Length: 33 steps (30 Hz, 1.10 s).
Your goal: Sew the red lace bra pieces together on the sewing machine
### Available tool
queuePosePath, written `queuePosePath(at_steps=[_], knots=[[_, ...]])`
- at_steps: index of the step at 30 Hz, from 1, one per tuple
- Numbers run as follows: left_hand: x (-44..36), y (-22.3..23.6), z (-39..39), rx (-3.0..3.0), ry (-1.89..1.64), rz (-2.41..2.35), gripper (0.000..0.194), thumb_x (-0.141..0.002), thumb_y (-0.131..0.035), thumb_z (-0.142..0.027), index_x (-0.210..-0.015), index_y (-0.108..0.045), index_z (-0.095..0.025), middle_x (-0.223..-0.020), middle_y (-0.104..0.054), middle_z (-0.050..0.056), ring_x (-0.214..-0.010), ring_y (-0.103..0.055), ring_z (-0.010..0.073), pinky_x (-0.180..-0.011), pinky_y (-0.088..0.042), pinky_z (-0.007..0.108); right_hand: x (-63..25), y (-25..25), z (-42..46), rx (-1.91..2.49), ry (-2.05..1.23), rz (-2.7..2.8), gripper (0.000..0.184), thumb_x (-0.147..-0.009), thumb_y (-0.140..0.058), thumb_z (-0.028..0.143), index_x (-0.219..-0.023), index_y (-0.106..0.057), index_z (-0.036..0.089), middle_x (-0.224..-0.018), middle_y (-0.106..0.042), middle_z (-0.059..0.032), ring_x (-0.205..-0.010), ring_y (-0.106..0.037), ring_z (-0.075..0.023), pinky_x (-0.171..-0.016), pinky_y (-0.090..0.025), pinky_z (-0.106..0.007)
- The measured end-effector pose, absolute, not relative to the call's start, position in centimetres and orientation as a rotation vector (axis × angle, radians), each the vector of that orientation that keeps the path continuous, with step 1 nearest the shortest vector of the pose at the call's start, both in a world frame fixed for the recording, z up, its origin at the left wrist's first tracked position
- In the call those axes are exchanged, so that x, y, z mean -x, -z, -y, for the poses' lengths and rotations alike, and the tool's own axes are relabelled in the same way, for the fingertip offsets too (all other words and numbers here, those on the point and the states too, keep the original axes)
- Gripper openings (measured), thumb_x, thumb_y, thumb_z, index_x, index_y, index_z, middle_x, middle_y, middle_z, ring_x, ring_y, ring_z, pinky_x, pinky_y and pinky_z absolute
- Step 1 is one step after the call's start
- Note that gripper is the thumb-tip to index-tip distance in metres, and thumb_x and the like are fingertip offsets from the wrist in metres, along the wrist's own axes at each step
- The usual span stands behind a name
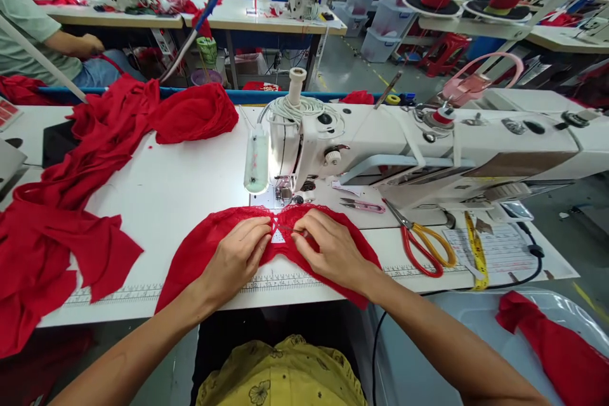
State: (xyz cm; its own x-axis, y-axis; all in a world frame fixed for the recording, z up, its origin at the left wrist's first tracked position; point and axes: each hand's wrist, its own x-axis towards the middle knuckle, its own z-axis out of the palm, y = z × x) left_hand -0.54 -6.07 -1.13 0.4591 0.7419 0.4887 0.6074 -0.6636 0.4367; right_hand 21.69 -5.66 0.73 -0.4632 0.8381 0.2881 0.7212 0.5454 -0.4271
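Observation:
A red lace bra piece (190,254) lies across the front of the sewing table, its two cup-like halves meeting at a narrow gap crossed by thin red strands. My left hand (240,254) has its fingers pressed together on the inner edge of the left half. On the other side of the gap, my right hand (333,250) pinches the right half near a thin strand; its fingertips partly hide the spot. Just behind the gap is the presser foot (284,195) of the white sewing machine (304,152), and the lace edge reaches close to it.
Red fabric (95,146) is heaped at the left. Scissors (423,241), thread snips (362,205) and a yellow tape measure (476,250) lie to the right. A pale plastic tub (447,323) holds red cloth below. Another person (47,38) sits beyond the table.

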Motion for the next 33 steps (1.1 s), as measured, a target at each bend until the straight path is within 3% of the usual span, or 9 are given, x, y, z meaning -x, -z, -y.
queuePosePath(at_steps=[2, 5, 10, 17, 33], knots=[[0.3, 1.5, 5.6, -2.552, -0.956, -1.158, 0.018, -0.098, -0.050, -0.013, -0.110, -0.063, -0.012, -0.118, -0.069, 0.014, -0.113, -0.065, 0.0217, -0.100, -0.056, 0.037, -20.8, -0.1, 4.9, 1.158, -0.262, 2.331, 0.018, -0.099, -0.048, 0.022, -0.093, -0.065, 0.019, -0.092, -0.067, -0.0060, -0.088, -0.060, -0.0187, -0.072, -0.049, -0.029], [0.6, 2.3, 5.4, -2.682, -0.790, -1.138, 0.022, -0.098, -0.047, -0.012, -0.113, -0.063, -0.011, -0.127, -0.065, 0.017, -0.121, -0.060, 0.0269, -0.106, -0.052, 0.049, -20.4, 1.0, 4.0, 1.051, -0.217, 2.382, 0.017, -0.098, -0.056, 0.028, -0.104, -0.068, 0.019, -0.106, -0.070, -0.0077, -0.101, -0.060, -0.0208, -0.081, -0.052, -0.031], [1.9, 3.2, 5.7, -2.728, -0.557, -1.205, 0.030, -0.102, -0.041, -0.019, -0.122, -0.063, -0.018, -0.140, -0.060, 0.015, -0.136, -0.049, 0.0328, -0.110, -0.039, 0.066, -21.2, 1.8, 4.2, 1.103, -0.203, 2.405, 0.033, -0.096, -0.060, 0.038, -0.122, -0.066, 0.019, -0.119, -0.070, -0.0088, -0.114, -0.059, -0.0228, -0.084, -0.057, -0.033], [1.9, 3.2, 5.6, -2.740, -0.542, -1.252, 0.040, -0.102, -0.045, -0.024, -0.141, -0.052, -0.017, -0.141, -0.060, 0.012, -0.134, -0.050, 0.0296, -0.115, -0.034, 0.060, -21.4, 2.0, 4.4, 1.172, -0.225, 2.404, 0.038, -0.095, -0.060, 0.043, -0.121, -0.067, 0.017, -0.123, -0.070, -0.0104, -0.115, -0.061, -0.0239, -0.089, -0.059, -0.035], [2.0, 3.0, 5.5, -2.747, -0.519, -1.244, 0.036, -0.101, -0.046, -0.021, -0.134, -0.058, -0.018, -0.140, -0.061, 0.011, -0.132, -0.051, 0.0309, -0.112, -0.037, 0.059, -21.3, 2.2, 4.3, 1.172, -0.211, 2.392, 0.038, -0.096, -0.059, 0.044, -0.121, -0.067, 0.016, -0.124, -0.070, -0.0092, -0.115, -0.062, -0.0234, -0.092, -0.056, -0.034]])
